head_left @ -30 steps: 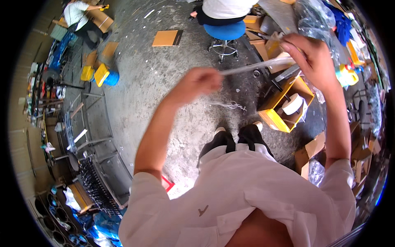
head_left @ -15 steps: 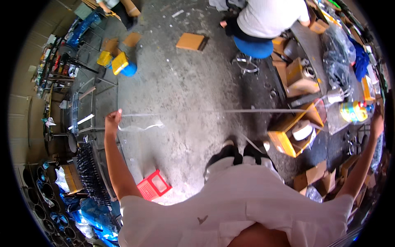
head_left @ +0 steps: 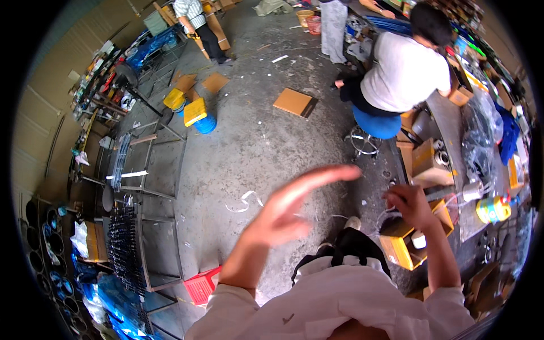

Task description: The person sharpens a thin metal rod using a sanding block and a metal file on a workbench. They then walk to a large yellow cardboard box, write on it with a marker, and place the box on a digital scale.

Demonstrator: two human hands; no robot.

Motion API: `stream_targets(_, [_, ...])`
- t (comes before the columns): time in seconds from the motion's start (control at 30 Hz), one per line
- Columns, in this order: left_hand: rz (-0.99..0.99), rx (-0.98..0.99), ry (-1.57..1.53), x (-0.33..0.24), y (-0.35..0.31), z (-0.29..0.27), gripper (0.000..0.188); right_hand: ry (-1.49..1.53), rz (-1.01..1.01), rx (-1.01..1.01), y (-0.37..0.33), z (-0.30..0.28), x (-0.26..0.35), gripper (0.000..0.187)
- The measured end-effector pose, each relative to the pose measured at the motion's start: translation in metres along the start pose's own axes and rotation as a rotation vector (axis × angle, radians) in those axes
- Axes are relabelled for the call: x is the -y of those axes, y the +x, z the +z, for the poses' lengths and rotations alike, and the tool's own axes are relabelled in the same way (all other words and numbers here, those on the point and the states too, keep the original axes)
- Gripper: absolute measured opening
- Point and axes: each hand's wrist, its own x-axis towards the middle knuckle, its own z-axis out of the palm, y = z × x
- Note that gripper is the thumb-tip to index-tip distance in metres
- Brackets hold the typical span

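My left hand [head_left: 286,209] is stretched out over the floor, blurred at the edges. Its fingers are extended and nothing shows in them. To its right, my right hand [head_left: 411,205] has bent, closed fingers above an open yellow cardboard box [head_left: 399,249]. Whatever those fingers hold is hidden. A faint thin strand curves just left of the right hand; whether it reaches the fingers I cannot tell. Beyond my left hand, a thin white strip [head_left: 247,203] lies curled on the floor. Inside the box is a white object [head_left: 418,239].
A person sits on a blue stool [head_left: 375,123] at the workbench [head_left: 436,116] on the right. Metal frames [head_left: 148,218] stand left, near a red plastic stool [head_left: 202,287]. Blue buckets [head_left: 205,124] with yellow tops and flat cardboard [head_left: 294,102] are farther off. A yellow bottle [head_left: 492,211] stands right.
Both hands have come inward from wide apart. My left hand has let go of the strip that was stretched between them, and the taut strip is gone. My view has tilted up.
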Motion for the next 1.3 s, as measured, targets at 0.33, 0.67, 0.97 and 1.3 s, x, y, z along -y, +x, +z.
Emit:
stream_targets(0.33, [0.542, 0.129, -0.599, -0.019, 0.061, 0.003, 0.104, 0.683, 0.358, -0.34, 0.072, 0.004, -0.057, 0.032])
stream_targets(0.67, [0.605, 0.04, -0.334, 0.018, 0.155, -0.119, 0.103, 0.812, 0.244, -0.04, 0.305, 0.029, -0.043, 0.028])
stream_targets(0.97, [-0.186, -0.483, 0.153, 0.095, 0.092, -0.302, 0.103, 1.16, -0.259, 0.127, 0.45, 0.124, 0.066, 0.037])
stream_targets(1.3, [-0.657, -0.314, 0.242, 0.084, -0.009, -0.507, 0.018, 0.28, -0.255, 0.332, 0.597, 0.232, 0.165, 0.025])
